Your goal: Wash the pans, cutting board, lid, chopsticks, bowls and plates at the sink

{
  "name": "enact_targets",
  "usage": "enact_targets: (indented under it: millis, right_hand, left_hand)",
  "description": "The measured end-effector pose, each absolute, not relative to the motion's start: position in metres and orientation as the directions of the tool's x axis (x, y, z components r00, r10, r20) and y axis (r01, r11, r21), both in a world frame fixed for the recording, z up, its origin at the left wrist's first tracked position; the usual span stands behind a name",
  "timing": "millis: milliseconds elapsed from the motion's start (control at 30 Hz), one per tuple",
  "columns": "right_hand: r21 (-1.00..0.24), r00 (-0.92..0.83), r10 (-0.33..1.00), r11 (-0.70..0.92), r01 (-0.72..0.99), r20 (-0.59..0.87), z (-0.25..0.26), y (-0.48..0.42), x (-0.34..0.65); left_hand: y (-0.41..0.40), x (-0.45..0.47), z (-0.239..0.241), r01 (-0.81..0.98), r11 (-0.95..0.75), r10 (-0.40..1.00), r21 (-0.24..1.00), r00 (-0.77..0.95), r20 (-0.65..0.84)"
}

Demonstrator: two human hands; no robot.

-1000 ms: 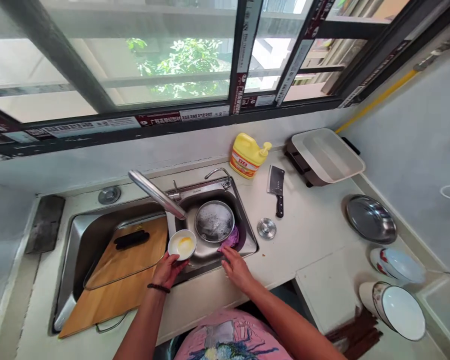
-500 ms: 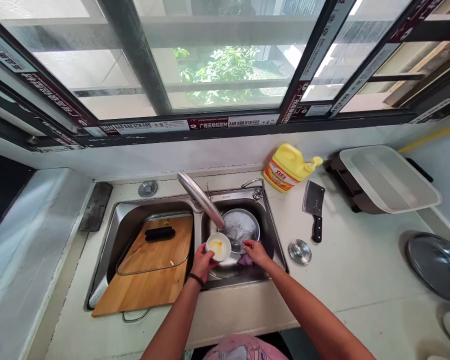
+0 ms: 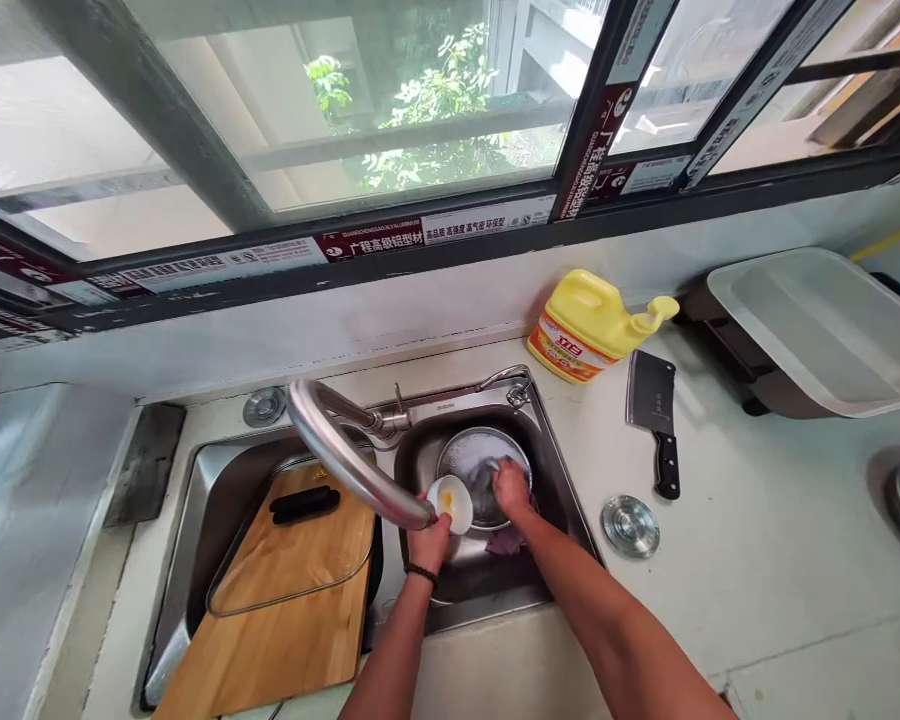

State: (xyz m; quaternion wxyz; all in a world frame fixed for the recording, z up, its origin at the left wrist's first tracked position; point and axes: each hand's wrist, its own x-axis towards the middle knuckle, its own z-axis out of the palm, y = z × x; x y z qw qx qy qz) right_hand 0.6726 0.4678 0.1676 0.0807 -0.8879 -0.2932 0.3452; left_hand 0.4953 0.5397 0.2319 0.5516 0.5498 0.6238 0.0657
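Note:
My left hand (image 3: 429, 540) grips a small white bowl (image 3: 451, 501) with a yellow smear inside, tilted over the right sink basin (image 3: 555, 480). My right hand (image 3: 511, 487) reaches into a soapy steel bowl (image 3: 465, 458) standing in that basin, its fingers curled down inside it; what they hold is hidden. A purple cloth (image 3: 507, 541) lies in the basin just below my right wrist. The curved steel faucet (image 3: 345, 455) arcs over the sink, its spout ending right beside the white bowl.
A wooden cutting board (image 3: 285, 620) with a glass lid (image 3: 300, 540) on it covers the left basin. On the counter to the right: a yellow detergent bottle (image 3: 592, 325), a cleaver (image 3: 654, 400), a round steel sink strainer lid (image 3: 630, 525), and a white tray (image 3: 817, 330) on a dark appliance.
My right hand moved from the purple cloth up into the soapy steel bowl. The white bowl tilted more upright under the faucet spout. The view moved closer to the sink.

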Motion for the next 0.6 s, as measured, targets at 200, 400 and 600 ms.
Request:
enact_targets:
  millis: [200, 400, 600]
  right_hand:
    - [-0.443, 0.588, 0.65, -0.759, 0.477, -0.48, 0.178, 0.463, 0.671]
    - [-0.245, 0.471, 0.556, -0.785, 0.569, -0.685, 0.196, 0.403, 0.673]
    - [-0.35, 0.402, 0.607, -0.759, 0.549, -0.685, 0.188, 0.396, 0.654]
  left_hand:
    - [0.546, 0.548, 0.222, 0.844, 0.034, 0.776, 0.536, 0.315, -0.546]
    - [0.555, 0.568, 0.203, 0.841, 0.095, 0.744, 0.532, 0.295, -0.599]
    - [0.564, 0.566, 0.195, 0.797, 0.141, 0.751, 0.587, 0.3, -0.588]
